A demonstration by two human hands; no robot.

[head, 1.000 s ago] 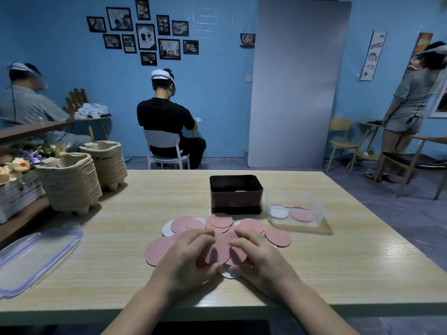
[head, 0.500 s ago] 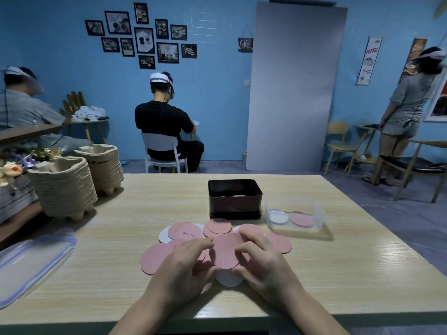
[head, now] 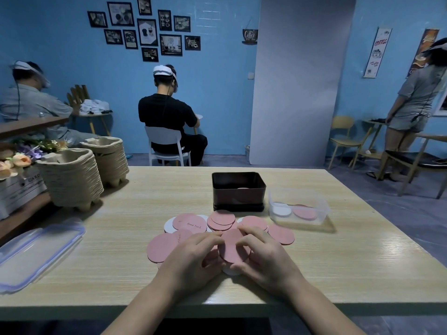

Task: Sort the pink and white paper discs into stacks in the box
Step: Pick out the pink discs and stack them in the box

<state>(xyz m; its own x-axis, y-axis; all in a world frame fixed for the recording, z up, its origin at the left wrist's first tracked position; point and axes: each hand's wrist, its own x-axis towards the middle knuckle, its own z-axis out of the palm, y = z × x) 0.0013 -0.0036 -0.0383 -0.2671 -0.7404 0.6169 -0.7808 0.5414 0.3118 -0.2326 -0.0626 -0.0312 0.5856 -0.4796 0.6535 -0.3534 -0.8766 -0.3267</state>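
Head view: both hands, left (head: 193,256) and right (head: 263,256), pinch one pink disc (head: 233,246) by its edges over the messy pile (head: 193,227) on the tabletop (head: 121,238), probably to peel it free. The clear box (head: 298,209) holds two small stacks.

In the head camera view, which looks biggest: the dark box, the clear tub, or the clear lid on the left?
1. Clear lid, though it lies nearer the camera.
2 and 3. Dark box and clear tub: too alike to rank.
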